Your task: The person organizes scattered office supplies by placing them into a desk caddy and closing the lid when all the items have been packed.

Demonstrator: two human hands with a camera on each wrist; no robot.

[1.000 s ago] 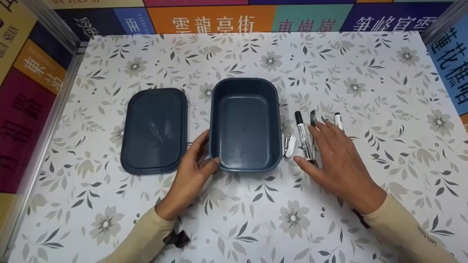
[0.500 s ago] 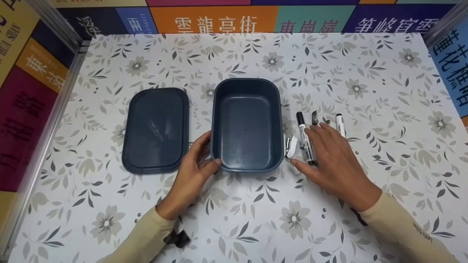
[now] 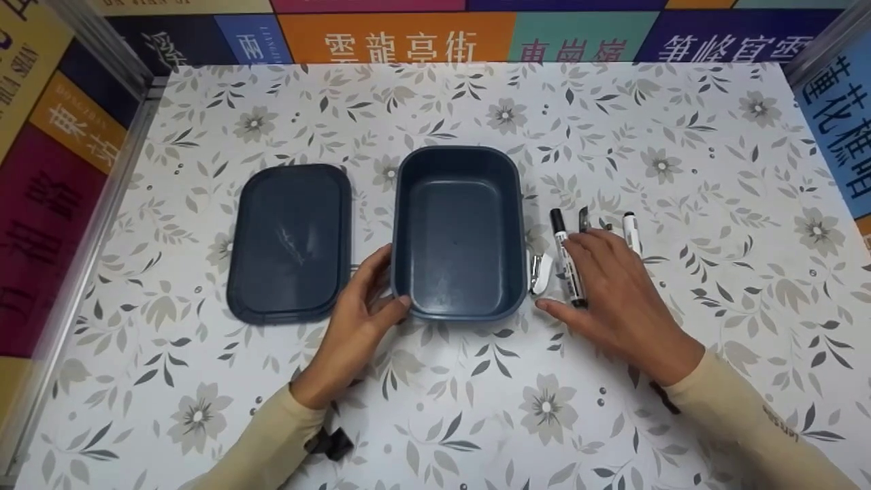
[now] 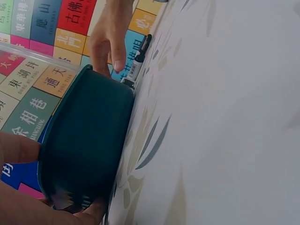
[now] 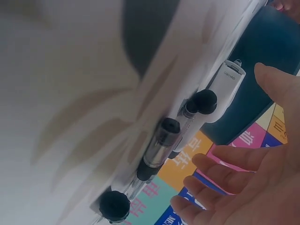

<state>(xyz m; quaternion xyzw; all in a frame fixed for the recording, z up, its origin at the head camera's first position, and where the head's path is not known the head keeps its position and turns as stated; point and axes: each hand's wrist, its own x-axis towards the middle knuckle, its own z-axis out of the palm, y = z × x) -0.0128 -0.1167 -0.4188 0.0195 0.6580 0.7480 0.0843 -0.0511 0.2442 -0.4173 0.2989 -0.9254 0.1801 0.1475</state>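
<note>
A dark blue rectangular box [image 3: 454,245] stands uncovered, nothing inside it. My left hand [image 3: 360,320] grips its near left corner, thumb at the rim and fingers along the outer side. Over a row of pens, my right hand [image 3: 619,299] hovers with spread, relaxed fingers. Nearest to them is a white marker [image 3: 570,269] with a black cap. A clear pen [image 3: 584,218] and another marker [image 3: 631,231] are partly covered by that hand. In the right wrist view, the fingers are apart from the pens. A white and silver clipper-like item [image 3: 541,273] lies beside the box.
The matching dark lid [image 3: 291,241] lies flat to the left of the box. A floral cloth [image 3: 435,422] covers the table. Colourful lettered panels [image 3: 398,37] stand along the back and sides. A small black piece [image 3: 330,444] shows by the left sleeve.
My right hand has shifted slightly left over the pens, its thumb now nearer the box and the clipper-like item. The left hand keeps its grip on the box.
</note>
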